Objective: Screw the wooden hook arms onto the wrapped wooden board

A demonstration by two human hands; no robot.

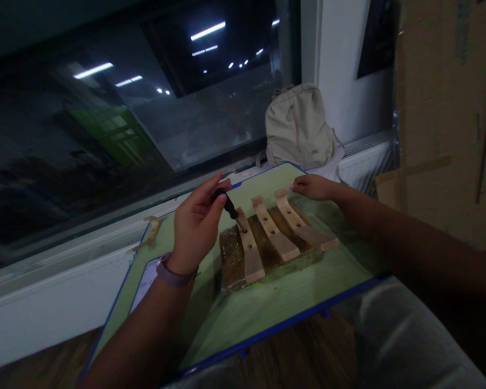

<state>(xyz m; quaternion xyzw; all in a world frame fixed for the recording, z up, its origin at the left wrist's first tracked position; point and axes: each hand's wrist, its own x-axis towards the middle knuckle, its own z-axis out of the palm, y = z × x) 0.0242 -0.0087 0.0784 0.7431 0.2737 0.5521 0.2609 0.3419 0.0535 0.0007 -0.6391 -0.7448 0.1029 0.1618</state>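
My left hand (198,224) is closed around the black handle of a screwdriver (228,205). The screwdriver slants down, and its tip meets a hole in the leftmost curved wooden piece (251,256). That piece lies on a brown, glossy block (231,262) with a middle wooden piece (274,232) and a right wooden piece (295,221). Each piece has two dark holes and a bent upper end. My right hand (314,187) has its fingers pinched together at the upper end of the right piece; whether anything small is between them is hidden.
A green board with a blue edge (279,327) carries the block. Another curved wooden piece (152,231) and a white sheet (146,278) lie at its left. Behind stand a beige backpack (299,127) and a dark window (117,124). Cardboard (441,124) rises at right.
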